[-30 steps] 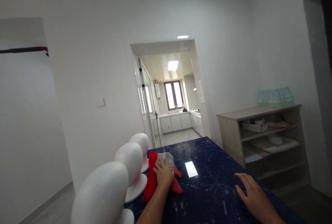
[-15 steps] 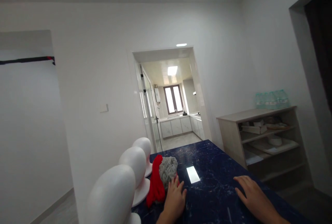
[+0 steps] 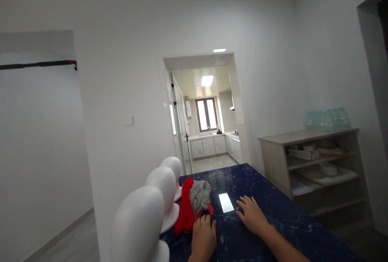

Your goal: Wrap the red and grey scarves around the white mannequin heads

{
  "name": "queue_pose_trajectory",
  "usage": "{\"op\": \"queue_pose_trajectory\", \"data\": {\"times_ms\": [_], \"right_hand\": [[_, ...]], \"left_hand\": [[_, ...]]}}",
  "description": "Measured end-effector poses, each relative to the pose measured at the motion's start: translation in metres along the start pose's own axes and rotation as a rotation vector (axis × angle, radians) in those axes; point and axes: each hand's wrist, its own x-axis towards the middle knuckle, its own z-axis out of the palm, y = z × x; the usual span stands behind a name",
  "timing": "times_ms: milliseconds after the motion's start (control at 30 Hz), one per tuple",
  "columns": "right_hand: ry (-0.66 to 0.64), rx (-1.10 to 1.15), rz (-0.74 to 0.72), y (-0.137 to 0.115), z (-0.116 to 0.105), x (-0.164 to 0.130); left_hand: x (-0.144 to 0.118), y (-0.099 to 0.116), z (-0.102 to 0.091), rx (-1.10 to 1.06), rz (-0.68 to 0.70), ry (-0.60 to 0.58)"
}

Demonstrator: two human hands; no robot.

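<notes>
My left hand (image 3: pixel 203 237) lies flat on the dark blue marble table (image 3: pixel 273 213), its fingertips just below a red knitted cloth (image 3: pixel 185 209) with a grey knitted one (image 3: pixel 200 194) bunched on top. My right hand (image 3: pixel 251 214) rests palm down on the table, fingers spread, a little right of the cloths and beside a bright light reflection. Neither hand holds anything. Three white foam mannequin heads (image 3: pixel 165 185) stand in a row along the table's left edge, next to the cloths.
A wooden shelf unit (image 3: pixel 315 165) with boxes and dishes stands by the right wall, pale green packs on top. An open doorway (image 3: pixel 209 124) straight ahead leads into a kitchen. A white wall and grey floor lie to the left.
My left hand drew back off the cloths toward me, leaving them in a heap. My right hand slid left across the table toward the cloths.
</notes>
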Motion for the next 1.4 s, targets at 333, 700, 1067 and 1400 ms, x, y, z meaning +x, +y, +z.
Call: {"op": "queue_pose_trajectory", "data": {"times_ms": [333, 700, 1067, 1400], "right_hand": [[-0.033, 0.11, -0.063, 0.014, 0.013, -0.01], [-0.065, 0.118, -0.137, 0.0, 0.004, -0.019], [-0.033, 0.111, -0.15, 0.0, 0.002, -0.02], [0.026, 0.109, -0.169, 0.001, -0.001, -0.019]], "left_hand": [[-0.009, 0.012, 0.0, -0.285, 0.357, -0.348], [-0.012, 0.012, -0.004, -0.291, 0.381, -0.323], [-0.01, 0.009, 0.0, -0.296, 0.37, -0.326], [-0.009, 0.008, 0.002, -0.29, 0.37, -0.323]]}}
